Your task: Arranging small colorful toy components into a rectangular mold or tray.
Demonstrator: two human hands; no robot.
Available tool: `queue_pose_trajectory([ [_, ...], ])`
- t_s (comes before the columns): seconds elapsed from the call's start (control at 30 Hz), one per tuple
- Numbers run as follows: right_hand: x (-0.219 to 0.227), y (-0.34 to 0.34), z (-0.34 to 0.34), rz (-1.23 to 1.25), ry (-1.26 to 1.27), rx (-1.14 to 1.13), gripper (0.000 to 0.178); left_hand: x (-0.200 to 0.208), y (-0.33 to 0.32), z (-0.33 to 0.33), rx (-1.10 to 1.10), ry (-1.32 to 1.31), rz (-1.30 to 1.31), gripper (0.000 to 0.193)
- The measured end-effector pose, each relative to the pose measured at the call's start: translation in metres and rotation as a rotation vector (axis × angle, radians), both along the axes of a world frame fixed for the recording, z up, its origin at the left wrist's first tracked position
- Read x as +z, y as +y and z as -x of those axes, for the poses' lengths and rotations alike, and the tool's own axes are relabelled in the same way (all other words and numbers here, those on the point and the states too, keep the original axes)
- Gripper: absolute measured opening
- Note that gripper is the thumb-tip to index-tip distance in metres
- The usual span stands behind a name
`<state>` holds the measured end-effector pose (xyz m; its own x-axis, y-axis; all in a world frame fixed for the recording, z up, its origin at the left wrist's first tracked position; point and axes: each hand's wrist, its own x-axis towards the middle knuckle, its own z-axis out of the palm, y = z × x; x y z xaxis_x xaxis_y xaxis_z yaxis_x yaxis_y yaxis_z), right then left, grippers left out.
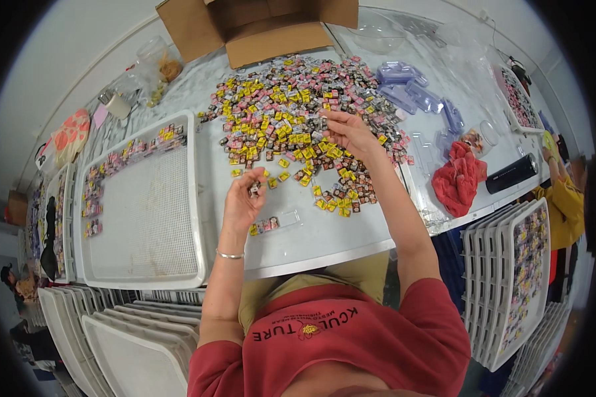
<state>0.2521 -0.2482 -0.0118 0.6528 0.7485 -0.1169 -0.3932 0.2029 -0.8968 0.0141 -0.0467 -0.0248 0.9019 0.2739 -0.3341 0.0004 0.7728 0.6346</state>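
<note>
A wide heap of small printed block-like pieces (278,119) in yellow, pink, black and brown covers the middle of the table. My right hand (351,134) is over the heap's right part, thumb and fingers closed in a pinch; what is between the tips is too small to make out. Nearer to me, my left hand (245,197) is curled, palm up, around a few of the small pieces (254,189). Just right of my left wrist lies a clear plastic strip holder (288,220), its left end filled with several pieces.
On the left lies a white mesh tray (195,198) with filled holders along its far and left sides. An open cardboard box (278,54) stands behind the heap. To the right are empty clear holders (404,83), a red cloth (458,178) and a black bottle (512,173). Stacked trays (136,351) flank me.
</note>
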Motion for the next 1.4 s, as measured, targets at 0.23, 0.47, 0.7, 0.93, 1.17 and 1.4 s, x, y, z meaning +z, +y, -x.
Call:
queue_pose_trajectory([
  [0.23,0.024,-0.001,0.068,0.027,-0.087,0.090,0.027,0.005,-0.010,0.058,0.100,0.030,-0.187,0.024],
  [0.47,0.030,0.024,0.143,0.006,-0.014,0.181,0.022,0.048,-0.050,0.039,-0.013,-0.011,-0.364,0.020],
  [0.7,0.032,0.031,0.175,0.159,-0.579,-0.011,0.023,0.029,-0.048,0.044,0.033,0.018,-0.349,0.018],
  [0.93,0.038,0.035,0.172,0.247,-1.194,-0.016,0.017,0.025,-0.044,0.045,0.050,0.040,-0.323,0.011],
  [1.17,0.047,0.035,0.145,0.319,-0.664,0.312,0.015,0.036,-0.021,0.040,-0.146,0.048,-0.675,0.013],
  [1.4,0.023,0.040,0.148,0.272,-0.471,0.273,0.014,0.018,-0.011,0.027,-0.147,0.054,-0.488,0.014],
])
